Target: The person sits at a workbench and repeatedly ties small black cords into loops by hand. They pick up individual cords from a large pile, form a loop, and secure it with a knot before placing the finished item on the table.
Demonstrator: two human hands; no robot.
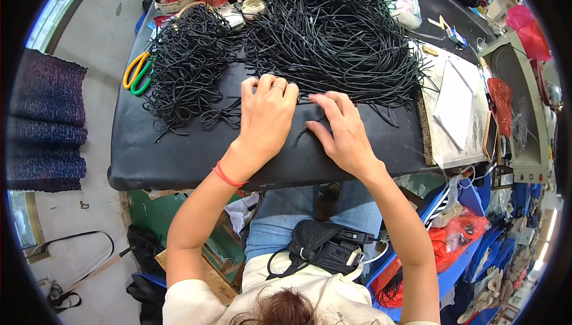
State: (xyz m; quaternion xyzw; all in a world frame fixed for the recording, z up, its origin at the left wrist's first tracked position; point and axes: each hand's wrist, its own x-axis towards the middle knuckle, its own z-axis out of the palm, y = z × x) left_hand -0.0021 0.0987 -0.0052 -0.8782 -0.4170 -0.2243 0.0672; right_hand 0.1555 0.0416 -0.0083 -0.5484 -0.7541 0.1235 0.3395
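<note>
The heap of black cords lies on the worktop, directly beyond both hands. The left grip is curled at its near edge; the fingertips are hidden, so whether they pinch a cord cannot be told. The right grip is spread, thumb apart from forefinger. For clean handling, isolate a single strand, pinch near its end, and draw evenly to avoid snagging.

The table is giving room on the near side of the left hand and right hand. A big string pile is blocking past them, a small pile at left.
</note>
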